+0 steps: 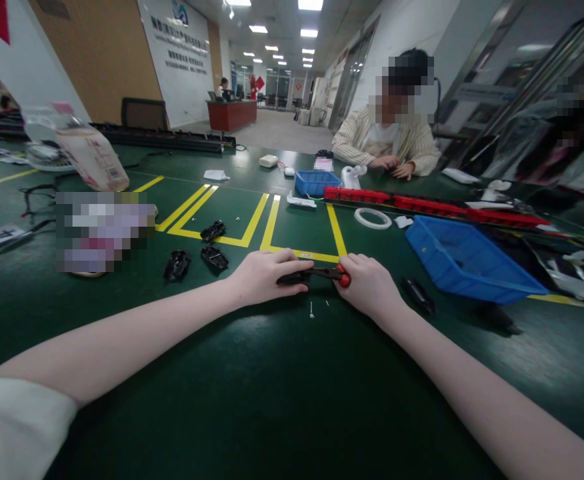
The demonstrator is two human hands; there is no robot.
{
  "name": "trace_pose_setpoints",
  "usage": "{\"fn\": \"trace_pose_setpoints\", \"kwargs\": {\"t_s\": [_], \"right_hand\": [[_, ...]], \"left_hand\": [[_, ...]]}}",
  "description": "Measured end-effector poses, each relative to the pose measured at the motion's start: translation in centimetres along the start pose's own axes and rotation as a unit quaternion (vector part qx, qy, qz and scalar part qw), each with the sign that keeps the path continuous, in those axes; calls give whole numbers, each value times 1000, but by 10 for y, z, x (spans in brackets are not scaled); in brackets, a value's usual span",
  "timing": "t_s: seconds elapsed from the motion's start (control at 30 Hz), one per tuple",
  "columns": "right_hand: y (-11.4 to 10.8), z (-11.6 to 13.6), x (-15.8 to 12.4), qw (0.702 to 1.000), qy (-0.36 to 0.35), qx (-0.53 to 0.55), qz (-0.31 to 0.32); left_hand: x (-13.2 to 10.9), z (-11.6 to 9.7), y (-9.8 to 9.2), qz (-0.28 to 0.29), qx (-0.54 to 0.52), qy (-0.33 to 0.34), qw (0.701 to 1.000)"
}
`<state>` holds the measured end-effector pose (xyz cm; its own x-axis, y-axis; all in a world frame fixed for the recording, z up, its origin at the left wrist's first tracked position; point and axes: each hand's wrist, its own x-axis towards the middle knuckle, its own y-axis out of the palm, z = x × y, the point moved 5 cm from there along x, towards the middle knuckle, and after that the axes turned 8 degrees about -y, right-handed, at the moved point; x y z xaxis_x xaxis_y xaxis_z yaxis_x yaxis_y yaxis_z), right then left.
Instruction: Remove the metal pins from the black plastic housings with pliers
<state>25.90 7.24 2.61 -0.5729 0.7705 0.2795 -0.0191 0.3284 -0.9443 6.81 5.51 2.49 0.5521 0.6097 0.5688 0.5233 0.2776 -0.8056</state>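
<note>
My left hand (267, 277) is closed around a small black plastic part (295, 277), mostly covered by the fingers. My right hand (372, 283) grips red-handled pliers (343, 275), whose dark jaws point left and meet the black part. Whether the jaws are clamped on it I cannot make out. Just below the hands, thin white scraps (312, 310) lie on the green table. Left of my left hand are several loose black parts (214, 257) of a similar look.
A blue bin (472, 260) stands to the right, with a black cylindrical object (419, 295) beside it. White tape (373, 218) and a smaller blue bin (317, 182) are farther back. A bottle (92, 157) stands at left. Across the table sits a person (387, 133).
</note>
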Motion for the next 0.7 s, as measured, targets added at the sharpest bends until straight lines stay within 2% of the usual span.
{"fn": "trace_pose_setpoints", "kwargs": {"t_s": [0.13, 0.37, 0.53, 0.7], "right_hand": [[-2, 1, -1, 1000, 3, 7, 3], [-3, 0, -1, 1000, 4, 14, 7], [-1, -1, -1, 1000, 7, 18, 5], [1, -2, -1, 1000, 9, 24, 2]], "left_hand": [[0, 0, -2, -4, -12, 1, 1000], [1, 1, -1, 50, -86, -13, 995], [3, 5, 3, 107, -176, -37, 978], [5, 7, 2, 115, -211, -48, 969]]}}
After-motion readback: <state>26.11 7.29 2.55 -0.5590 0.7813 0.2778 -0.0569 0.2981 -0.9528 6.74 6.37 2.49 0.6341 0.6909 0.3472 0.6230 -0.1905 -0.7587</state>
